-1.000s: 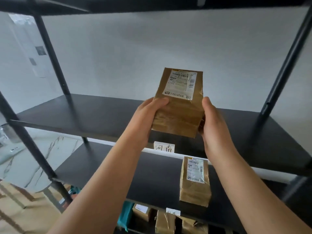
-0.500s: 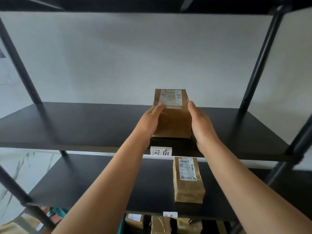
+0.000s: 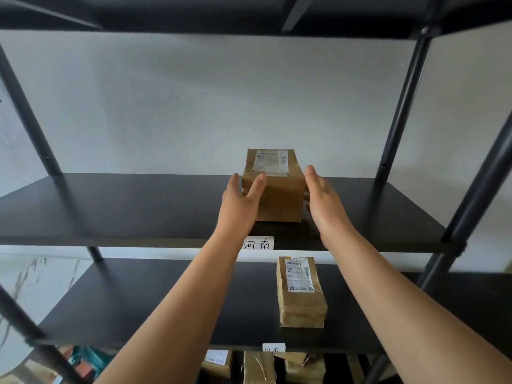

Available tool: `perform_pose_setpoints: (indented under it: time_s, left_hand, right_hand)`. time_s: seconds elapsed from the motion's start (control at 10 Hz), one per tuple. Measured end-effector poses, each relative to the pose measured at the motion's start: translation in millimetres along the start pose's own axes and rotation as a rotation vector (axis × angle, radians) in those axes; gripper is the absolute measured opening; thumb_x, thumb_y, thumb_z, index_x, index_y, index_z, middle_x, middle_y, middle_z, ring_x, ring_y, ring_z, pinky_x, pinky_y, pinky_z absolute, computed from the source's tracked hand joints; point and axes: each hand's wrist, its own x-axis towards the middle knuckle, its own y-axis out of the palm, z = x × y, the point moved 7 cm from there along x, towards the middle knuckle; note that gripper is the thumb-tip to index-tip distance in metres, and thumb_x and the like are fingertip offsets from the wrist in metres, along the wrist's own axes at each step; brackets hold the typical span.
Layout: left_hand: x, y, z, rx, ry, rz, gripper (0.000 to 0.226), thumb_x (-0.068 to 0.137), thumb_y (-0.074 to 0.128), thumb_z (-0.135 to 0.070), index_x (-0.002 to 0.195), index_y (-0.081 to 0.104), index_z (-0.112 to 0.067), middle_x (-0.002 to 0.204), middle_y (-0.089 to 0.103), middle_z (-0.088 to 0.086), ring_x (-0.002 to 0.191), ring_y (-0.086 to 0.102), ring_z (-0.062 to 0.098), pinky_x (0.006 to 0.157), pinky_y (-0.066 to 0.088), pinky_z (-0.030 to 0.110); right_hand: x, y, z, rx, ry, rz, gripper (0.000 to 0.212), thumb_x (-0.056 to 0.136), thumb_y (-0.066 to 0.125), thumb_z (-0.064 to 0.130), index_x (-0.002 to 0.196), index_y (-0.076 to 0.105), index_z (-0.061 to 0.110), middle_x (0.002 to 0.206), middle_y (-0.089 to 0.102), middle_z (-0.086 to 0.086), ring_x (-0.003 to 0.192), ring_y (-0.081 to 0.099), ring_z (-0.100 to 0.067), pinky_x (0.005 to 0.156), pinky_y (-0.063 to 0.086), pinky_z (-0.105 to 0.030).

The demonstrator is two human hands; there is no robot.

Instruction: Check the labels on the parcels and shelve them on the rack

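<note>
The left hand is open, fingers spread, at 9 o'clock of the brown parcel. The parcel sits flat on the upper black shelf, with a white label on top. The right hand is open too, at 3 o'clock of it. On the lower shelf lies a second parcel.

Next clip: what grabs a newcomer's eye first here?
A brown paper parcel standing on the upper black shelf, flanked by the open left hand and right hand. A second parcel lies on the shelf below.
</note>
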Motion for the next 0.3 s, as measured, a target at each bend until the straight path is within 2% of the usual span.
perform_pose_setpoints:
  time_s: [0.1, 0.2, 0.3]
  left_hand:
    - [-18.1, -8.5, -4.5, 0.065, 0.077, -0.081, 0.072, 0.099, 0.056, -0.045, 0.16, 0.025, -0.024, 0.164, 0.033, 0.002, 0.146, 0.039, 0.022, 0.103, 0.038, 0.031]
    - [-43.3, -13.1, -7.9, 0.143, 0.205, -0.184, 0.057, 0.099, 0.059, -0.028, 0.152, 0.039, -0.025, 0.155, 0.041, -0.002, 0.137, 0.047, 0.016, 0.089, 0.039, 0.023]
    - [-74.9, -11.3, -4.0, 0.194, 0.354, -0.243, 0.049, 0.096, 0.062, -0.017, 0.143, 0.05, -0.02, 0.145, 0.051, -0.001, 0.126, 0.056, 0.022, 0.094, 0.052, 0.036]
  right_hand:
    - [-11.1, -11.7, 4.2, -0.03, -0.046, -0.073, 0.056, 0.103, 0.028, 0.054, 0.146, 0.045, 0.022, 0.146, 0.051, 0.0, 0.136, 0.048, -0.022, 0.1, 0.036, -0.029]
    - [-23.0, -22.0, -0.7, -0.007, -0.061, -0.156, 0.049, 0.103, 0.037, 0.05, 0.139, 0.051, 0.02, 0.137, 0.058, -0.002, 0.128, 0.055, -0.021, 0.103, 0.044, -0.035]
    - [-45.5, -29.9, -8.8, 0.013, -0.113, -0.251, 0.039, 0.102, 0.046, 0.042, 0.134, 0.055, 0.02, 0.132, 0.062, 0.002, 0.122, 0.059, -0.016, 0.101, 0.048, -0.031]
